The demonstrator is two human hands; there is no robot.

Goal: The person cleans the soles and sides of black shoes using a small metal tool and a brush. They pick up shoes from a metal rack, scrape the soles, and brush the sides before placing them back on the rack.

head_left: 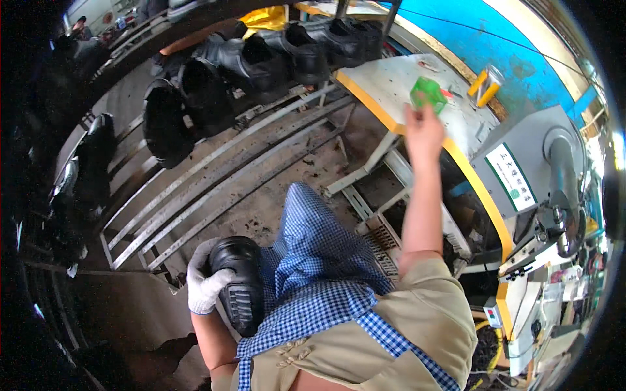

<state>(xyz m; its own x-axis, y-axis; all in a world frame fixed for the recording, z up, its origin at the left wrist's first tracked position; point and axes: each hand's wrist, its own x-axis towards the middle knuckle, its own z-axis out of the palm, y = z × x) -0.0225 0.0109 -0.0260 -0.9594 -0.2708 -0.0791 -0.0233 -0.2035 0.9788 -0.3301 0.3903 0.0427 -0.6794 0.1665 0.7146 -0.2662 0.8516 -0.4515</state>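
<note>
My left hand (208, 281), in a white glove, grips a black shoe (242, 287) beside my left thigh. The shoe's ridged dark sole shows toward me, and the thumb presses on it. My bare right hand (424, 130) is stretched far forward over the near edge of the worktable (402, 75). Its fingertips overlap a small green container (428, 93); motion smears the fingers, so I cannot see whether they hold anything.
Several black shoes (255, 62) stand on a metal rack (195, 176) ahead and to the left. A yellow-and-silver can (486, 85) is at the table's back. A grey machine (531, 156) stands at the right. A blue-checked apron (319, 241) covers my lap.
</note>
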